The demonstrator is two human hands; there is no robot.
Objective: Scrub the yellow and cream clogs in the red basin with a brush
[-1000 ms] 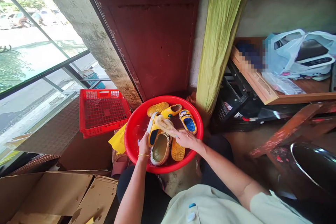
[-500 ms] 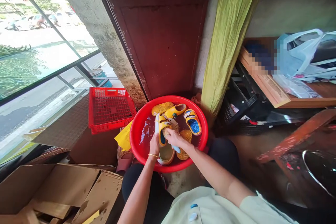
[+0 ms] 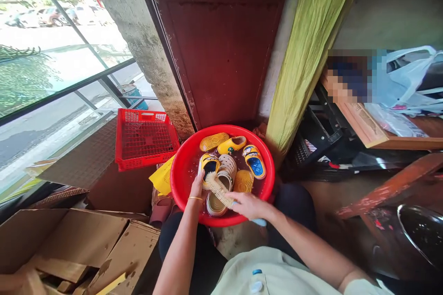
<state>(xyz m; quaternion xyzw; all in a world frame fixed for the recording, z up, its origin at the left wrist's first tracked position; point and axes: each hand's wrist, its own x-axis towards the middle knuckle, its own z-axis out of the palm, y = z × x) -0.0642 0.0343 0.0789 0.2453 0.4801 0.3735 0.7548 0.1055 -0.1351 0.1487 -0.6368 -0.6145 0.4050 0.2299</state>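
A red basin (image 3: 176, 179) holds water and several shoes. My left hand (image 3: 196, 186) grips a yellow clog (image 3: 209, 162) with a dark inside, at the basin's left. In my right hand (image 3: 249, 203) is a brush (image 3: 218, 189) with pale bristles and a light blue handle; its bristle end lies by the opening of that clog. Around them in the basin are a beige clog (image 3: 227, 164) with holes, a yellow clog with a blue inside (image 3: 256, 164), a yellow clog at the back (image 3: 232, 144) and upturned yellow soles (image 3: 213, 141).
Left of the basin sits a red plastic crate (image 3: 147, 140) above cardboard, with an open cardboard box (image 3: 83, 239) nearer me. A maroon door (image 3: 224, 55) and a yellow-green curtain (image 3: 304, 55) stand behind. On the right are a wooden table (image 3: 377, 136) and a red wooden leg (image 3: 391, 189).
My right hand has moved right and toward me with the brush, whose bristles now show. My left hand and its clog have shifted slightly left and lower.
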